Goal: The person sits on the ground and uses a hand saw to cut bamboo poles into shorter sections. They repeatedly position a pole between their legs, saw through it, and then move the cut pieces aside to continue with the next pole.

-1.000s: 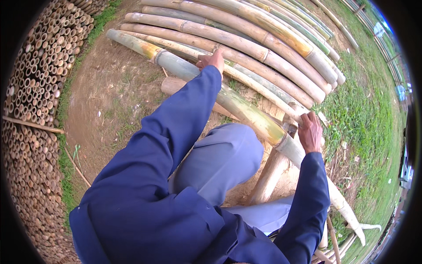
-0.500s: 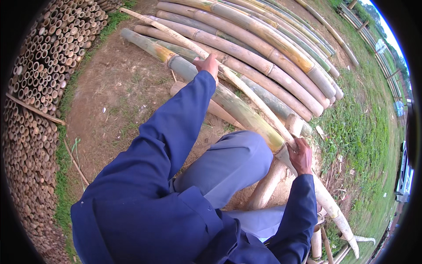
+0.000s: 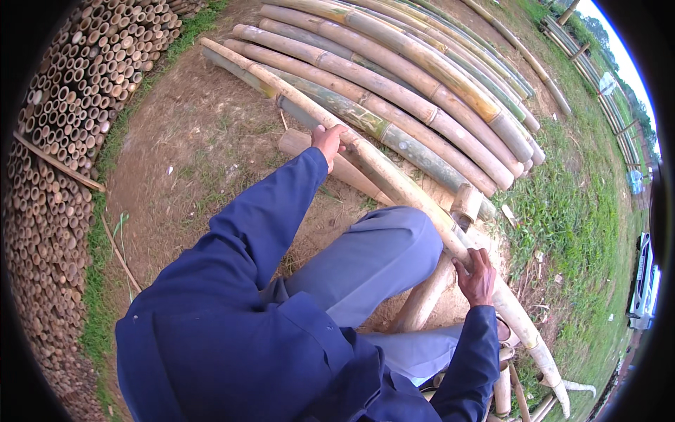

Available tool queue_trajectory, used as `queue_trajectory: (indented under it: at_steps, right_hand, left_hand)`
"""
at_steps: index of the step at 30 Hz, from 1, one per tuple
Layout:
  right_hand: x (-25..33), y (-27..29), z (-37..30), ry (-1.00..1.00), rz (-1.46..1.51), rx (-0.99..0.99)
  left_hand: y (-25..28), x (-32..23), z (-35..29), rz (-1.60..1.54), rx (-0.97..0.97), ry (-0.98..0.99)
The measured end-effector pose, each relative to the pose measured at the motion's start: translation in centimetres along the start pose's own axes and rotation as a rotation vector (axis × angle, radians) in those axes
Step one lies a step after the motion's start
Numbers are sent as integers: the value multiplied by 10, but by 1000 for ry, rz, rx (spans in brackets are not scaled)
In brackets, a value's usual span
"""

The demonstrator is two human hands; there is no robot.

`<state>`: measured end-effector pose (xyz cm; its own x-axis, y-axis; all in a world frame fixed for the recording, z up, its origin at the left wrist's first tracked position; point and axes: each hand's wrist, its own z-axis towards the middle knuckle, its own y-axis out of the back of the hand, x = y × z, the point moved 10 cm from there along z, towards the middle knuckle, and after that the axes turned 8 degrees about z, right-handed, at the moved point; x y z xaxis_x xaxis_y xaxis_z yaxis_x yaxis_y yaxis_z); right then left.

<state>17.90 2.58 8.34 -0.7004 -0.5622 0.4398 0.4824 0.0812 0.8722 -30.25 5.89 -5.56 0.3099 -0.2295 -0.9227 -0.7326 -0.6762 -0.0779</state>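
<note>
A long, pale bamboo length [image 3: 404, 186] slants from the far left toward the near right, over my bent knee's far side. It looks like a split piece, lying along a darker bamboo pole [image 3: 299, 114] that it mostly covers. My left hand [image 3: 328, 145] grips its near edge about midway, thumb and fingers around the side. Farther down, my right hand [image 3: 478, 276] is closed over the bamboo near the short posts. An upper bamboo post [image 3: 466, 200] and a lower one [image 3: 422, 299] appear to form a crossed support beneath it.
Several bamboo poles [image 3: 394, 105] lie side by side beyond my hands. At the left rises a large stack of cut bamboo [image 3: 53, 232], ends showing. Grass [image 3: 569, 204] spreads on the right. Short bamboo pieces [image 3: 503, 390] lie by my right forearm. A thick bamboo piece [image 3: 351, 177] rests on the soil.
The thin-looking pale strip now shows a broader face and covers more of the pole. My left hand has shifted slightly nearer, and my right hand has moved slightly down along the bamboo.
</note>
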Motion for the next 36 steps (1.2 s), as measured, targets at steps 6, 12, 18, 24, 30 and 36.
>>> queue_trajectory:
  at_steps: [6, 12, 18, 24, 30, 36]
  right_hand:
    - [5, 11, 6, 19, -31, -42]
    - [2, 9, -1, 42, -21, -104]
    - [-32, -18, -4, -141, -147, -98]
    - [-53, -30, 1, -293, -245, -91]
    - [-70, -36, 0, -357, -162, -105]
    - [-80, -48, -3, -511, -188, -39]
  left_hand:
    - [-4, -4, 7, -65, 48, 13]
    - [1, 4, 9, -79, 20, -72]
    - [-1, -61, -40, 737, -224, -784]
    - [-182, -27, -137, 1278, 738, -1211]
    - [-279, 35, -180, 1603, 1056, -1354]
    - [-290, 56, -179, 1727, 1148, -1219]
